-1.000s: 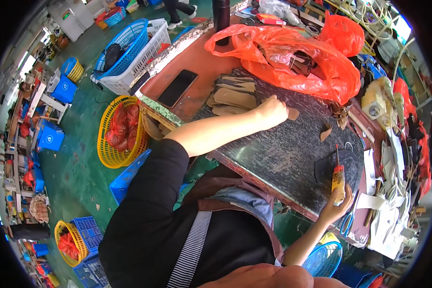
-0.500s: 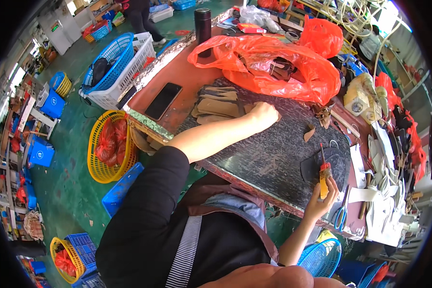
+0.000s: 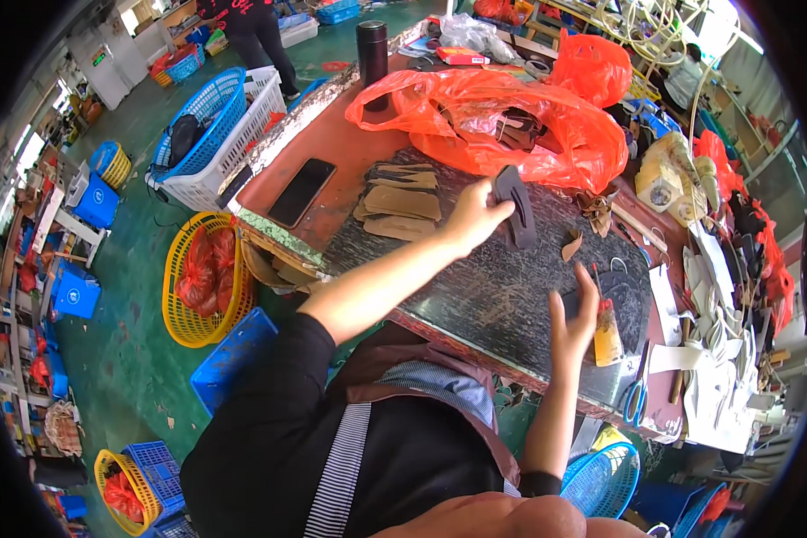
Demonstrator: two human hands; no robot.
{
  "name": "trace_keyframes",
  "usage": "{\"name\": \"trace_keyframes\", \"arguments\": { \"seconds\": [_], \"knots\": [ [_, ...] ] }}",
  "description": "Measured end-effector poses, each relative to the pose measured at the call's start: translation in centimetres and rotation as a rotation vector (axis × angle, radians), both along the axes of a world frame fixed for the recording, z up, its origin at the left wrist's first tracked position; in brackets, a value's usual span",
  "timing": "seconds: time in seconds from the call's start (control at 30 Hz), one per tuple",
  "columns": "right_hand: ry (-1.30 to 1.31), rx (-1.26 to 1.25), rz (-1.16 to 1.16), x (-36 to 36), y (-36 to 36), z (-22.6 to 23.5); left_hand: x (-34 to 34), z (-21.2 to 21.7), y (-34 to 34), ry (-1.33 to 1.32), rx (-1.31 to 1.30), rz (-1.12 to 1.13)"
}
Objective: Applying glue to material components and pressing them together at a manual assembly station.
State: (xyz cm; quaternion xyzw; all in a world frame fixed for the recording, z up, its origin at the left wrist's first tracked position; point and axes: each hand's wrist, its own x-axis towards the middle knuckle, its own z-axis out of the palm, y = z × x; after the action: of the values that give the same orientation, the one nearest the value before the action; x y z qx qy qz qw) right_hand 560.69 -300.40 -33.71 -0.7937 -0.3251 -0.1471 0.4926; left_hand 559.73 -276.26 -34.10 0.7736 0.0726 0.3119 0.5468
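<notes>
Gripping: left hand (image 3: 477, 217) pinches a dark slotted piece (image 3: 522, 220) between thumb and fingers; I read that grip as closed.
Dark piece location: above the black board (image 3: 502, 291), right of the tan pieces; from here I can't tell if its lower end touches the board.
Right hand: empty, thumb and fingers spread (image 3: 572, 334); just beside the yellow bottle (image 3: 608, 341), contact I can't confirm.
Tan pieces: stack (image 3: 402, 203) on the board, left of the left hand.
In the way, far side: big red bag (image 3: 560, 154), mouth open, dark stuff inside, sprawls right behind the held piece; second red bag (image 3: 592, 70) behind that.
Scraps: brown curled bit (image 3: 571, 245) between held piece and bottle; crumpled brown clump (image 3: 595, 212) near the bag.
Tabletop left: phone (image 3: 302, 193) lies flat near the edge; black flask (image 3: 373, 54) upright by the bag's left loop.
Tabletop right: blue-handled scissors (image 3: 635, 403) near the edge, then a heap of white pieces (image 3: 722, 386).
Floor left: yellow basket (image 3: 175, 300) with red bags; blue basket (image 3: 208, 125) inside a white one.
People: I get one standing far left (image 3: 253, 40), another far right (image 3: 686, 82).
</notes>
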Motion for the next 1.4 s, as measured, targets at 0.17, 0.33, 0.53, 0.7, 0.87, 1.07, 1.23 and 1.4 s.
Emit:
{"name": "trace_keyframes", "arguments": {
  "seconds": [0.17, 0.33, 0.53, 0.7, 0.87, 1.07, 1.23, 1.4],
  "knots": [
    [0.391, 0.189, 0.184, 3.0, 5.6, -1.8, -3.1, -0.1, -3.8, -0.06, -0.778, -0.053],
    [0.72, 0.087, 0.318, 6.1, 7.3, -2.7, -4.5, -0.3, -1.3, -0.038, -0.501, 0.008],
    [0.208, -0.323, 0.248, 6.4, 8.3, -4.1, -4.6, -3.1, 1.9, 0.104, 0.542, 0.092],
    [-0.262, -0.447, 0.153, 6.2, 8.7, -4.4, -4.0, -4.6, 2.1, 0.113, 0.869, 0.129],
    [-0.315, -0.407, 0.184, 6.4, 8.9, -4.3, -3.8, -4.6, 2.0, 0.109, 0.916, 0.15],
    [-0.341, -0.44, 0.251, 6.6, 8.5, -3.2, -4.1, -3.3, 1.3, 0.076, 0.909, 0.162],
    [-0.313, -0.313, 0.293, 6.1, 7.3, -2.4, -5.3, -2.4, 1.0, -0.053, 0.559, 0.075],
    [0.338, -0.227, 0.278, 2.8, 4.6, -0.1, -8.3, -2.6, -0.5, 0.061, 0.071, -0.12]
  ]
}}
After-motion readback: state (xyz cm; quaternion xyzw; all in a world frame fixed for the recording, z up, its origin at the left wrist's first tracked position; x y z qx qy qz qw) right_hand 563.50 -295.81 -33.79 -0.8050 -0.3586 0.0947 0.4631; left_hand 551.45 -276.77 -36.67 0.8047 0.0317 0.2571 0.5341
